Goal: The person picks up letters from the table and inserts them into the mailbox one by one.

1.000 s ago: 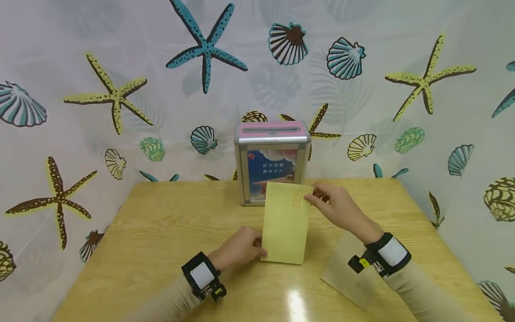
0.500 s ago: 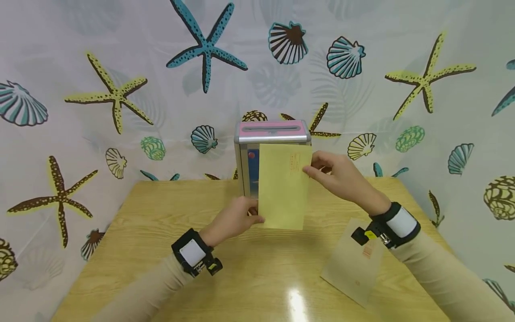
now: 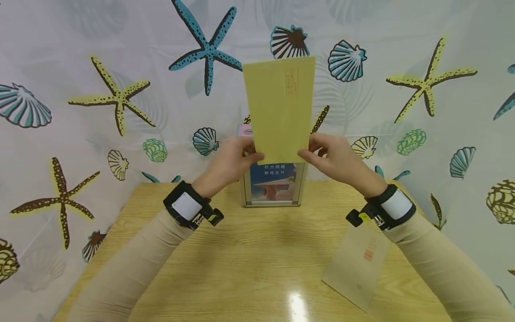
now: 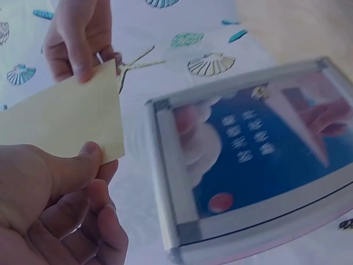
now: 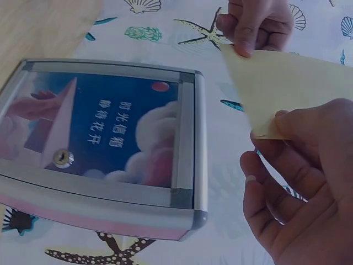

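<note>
A yellow envelope [image 3: 281, 107] with red print near its upper right stands upright in the air, held by both hands. My left hand [image 3: 231, 163] pinches its lower left corner between thumb and fingers. At the lower right corner, my right hand [image 3: 335, 156] pinches it the same way. Behind the envelope stands a metal-framed letter box [image 3: 273, 183] with a blue picture front, and its pink top is mostly hidden in the head view. Both wrist views show the box front, with a keyhole lock [image 5: 63, 158] visible in the right one.
A second, paler envelope [image 3: 356, 268] with red print lies on the wooden table [image 3: 241, 268] at the right, near my right forearm. A cloth [image 3: 169, 112] printed with starfish and shells hangs behind and beside the table.
Both hands have raised the yellow envelope from low in front of the box to above its top. The right hand has slid from the envelope's upper right edge to its lower right corner.
</note>
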A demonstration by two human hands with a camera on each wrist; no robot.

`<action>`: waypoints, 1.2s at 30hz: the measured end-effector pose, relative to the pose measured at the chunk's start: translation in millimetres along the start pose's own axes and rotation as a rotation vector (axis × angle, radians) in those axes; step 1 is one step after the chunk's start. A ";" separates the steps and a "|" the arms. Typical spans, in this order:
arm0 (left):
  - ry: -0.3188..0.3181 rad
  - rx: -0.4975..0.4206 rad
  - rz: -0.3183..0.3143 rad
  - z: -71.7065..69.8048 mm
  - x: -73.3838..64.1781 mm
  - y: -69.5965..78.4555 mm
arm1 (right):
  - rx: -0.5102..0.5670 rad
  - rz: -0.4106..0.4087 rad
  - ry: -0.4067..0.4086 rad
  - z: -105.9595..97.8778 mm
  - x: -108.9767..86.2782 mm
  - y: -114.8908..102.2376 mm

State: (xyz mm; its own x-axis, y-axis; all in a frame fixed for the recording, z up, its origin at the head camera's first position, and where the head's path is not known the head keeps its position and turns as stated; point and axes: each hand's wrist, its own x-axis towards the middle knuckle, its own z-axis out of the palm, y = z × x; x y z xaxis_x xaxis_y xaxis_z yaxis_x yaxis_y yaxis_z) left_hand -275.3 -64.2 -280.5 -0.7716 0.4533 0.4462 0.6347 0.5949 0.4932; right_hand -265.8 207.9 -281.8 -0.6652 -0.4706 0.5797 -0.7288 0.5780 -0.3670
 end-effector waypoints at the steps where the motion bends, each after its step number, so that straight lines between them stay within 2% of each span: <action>1: 0.019 -0.003 -0.001 -4.2 4.2 0.3 | -0.013 -0.006 0.009 -1.6 3.4 0.8; 7: 0.131 0.029 0.034 -20.4 27.5 -2.2 | -0.068 -0.029 0.078 -8.3 25.1 7.5; 10: 0.155 0.051 0.028 -23.9 39.1 -5.4 | -0.076 -0.022 0.099 -11.1 35.1 11.9; 15: 0.171 0.080 0.015 -29.1 58.1 -10.6 | -0.060 0.041 0.133 -18.4 50.4 19.2; 19: 0.160 0.092 -0.009 -32.2 68.1 -13.7 | -0.057 0.067 0.141 -20.5 61.8 23.0; 26: 0.125 0.105 -0.053 -31.7 76.2 -19.5 | -0.034 0.092 0.139 -15.1 73.3 27.7; 32: 0.068 0.112 -0.093 -23.0 82.9 -31.4 | -0.034 0.158 0.120 -5.5 76.1 41.1; 36: 0.031 0.133 -0.090 -16.7 85.1 -38.1 | -0.017 0.197 0.115 1.1 73.8 48.6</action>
State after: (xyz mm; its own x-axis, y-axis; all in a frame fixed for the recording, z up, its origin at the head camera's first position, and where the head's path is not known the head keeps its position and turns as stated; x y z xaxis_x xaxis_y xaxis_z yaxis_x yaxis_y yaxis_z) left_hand -364.5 -59.3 -248.9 -0.8222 0.3744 0.4287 0.5502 0.7156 0.4303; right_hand -350.5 200.5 -257.6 -0.7705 -0.2690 0.5779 -0.5834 0.6630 -0.4691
